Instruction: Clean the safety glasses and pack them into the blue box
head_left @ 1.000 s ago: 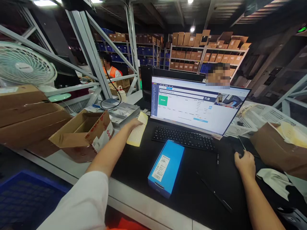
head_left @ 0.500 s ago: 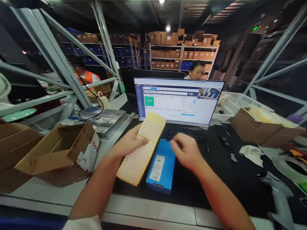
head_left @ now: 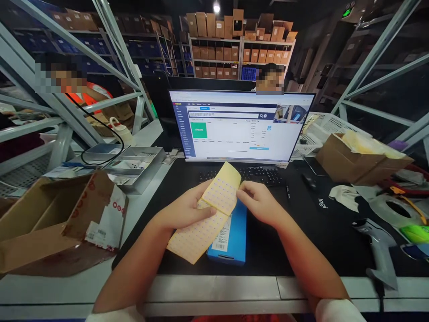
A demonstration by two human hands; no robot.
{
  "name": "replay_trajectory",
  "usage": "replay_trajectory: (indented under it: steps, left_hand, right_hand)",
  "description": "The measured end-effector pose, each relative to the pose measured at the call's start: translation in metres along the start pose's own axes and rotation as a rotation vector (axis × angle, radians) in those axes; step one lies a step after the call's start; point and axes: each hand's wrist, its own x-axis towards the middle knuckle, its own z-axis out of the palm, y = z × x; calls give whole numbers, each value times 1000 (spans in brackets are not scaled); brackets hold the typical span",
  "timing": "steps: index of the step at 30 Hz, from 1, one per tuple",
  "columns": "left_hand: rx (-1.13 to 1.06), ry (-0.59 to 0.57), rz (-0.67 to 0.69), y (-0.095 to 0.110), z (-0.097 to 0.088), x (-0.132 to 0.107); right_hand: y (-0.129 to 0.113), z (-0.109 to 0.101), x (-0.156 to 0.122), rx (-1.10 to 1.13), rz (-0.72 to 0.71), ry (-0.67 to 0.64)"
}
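Note:
My left hand [head_left: 187, 208] grips a folded yellow sticker sheet [head_left: 223, 190] covered in rows of small marks, thumb across its front. At the sheet's right edge, the thumb and forefinger of my right hand [head_left: 259, 201] are pinched together; whether a single sticker is between them is too small to tell. Beneath the sheet lies a blue box [head_left: 238, 232] with a white printed label, partly covered by the sheet. The box rests on the black desk mat [head_left: 268, 255].
A monitor [head_left: 231, 129] and keyboard [head_left: 268, 175] stand behind my hands. To the left is an open cardboard box [head_left: 80, 219] beside a metal tray [head_left: 144, 165]. On the right are a barcode scanner [head_left: 378, 250], a tape roll [head_left: 397, 210] and a mouse [head_left: 309, 182]. Two people are beyond the desk.
The sticker sheet has shifted right and now overlaps more of the blue box. My right hand's fingertips have come to the sheet's edge. The camera view has turned slightly.

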Motion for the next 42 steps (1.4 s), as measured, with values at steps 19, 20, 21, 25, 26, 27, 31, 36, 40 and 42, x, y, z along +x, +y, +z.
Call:
replay_trajectory:
  steps: [19, 20, 21, 25, 26, 27, 31, 36, 40, 42]
  left_hand:
    - [84, -60, -25, 3, -4, -1]
    - [57, -50, -37, 3, -4, -1]
    - [33, -37, -49, 3, -4, -2]
    - [-33, -18, -82, 5, -2, -5]
    - [-41, -23, -82, 5, -1, -6]
    - [-47, -28, -81, 6, 0, -6]
    - [-49, -46, -65, 7, 3, -6]
    - [-7, -67, -23, 4, 2, -4]
    - [108, -46, -7, 3, 0, 0]
    - [160, -30, 19, 3, -1, 2]
  right_hand:
    - [-6, 8, -5, -172, -34, -76]
    - [-6, 8, -6, -173, -41, -67]
    - [-7, 7, -7, -164, -49, -65]
    - [-10, 2, -8, -107, -59, -94]
    - [-10, 1, -9, -103, -56, -100]
    - [-11, 0, -9, -104, -51, -104]
    - [-10, -1, -8, -109, -42, -119]
    - [-7, 2, -8, -132, -40, -121]
    - [-5, 9, -7, -190, -64, -71]
    - [-4, 12, -7, -215, -88, -36]
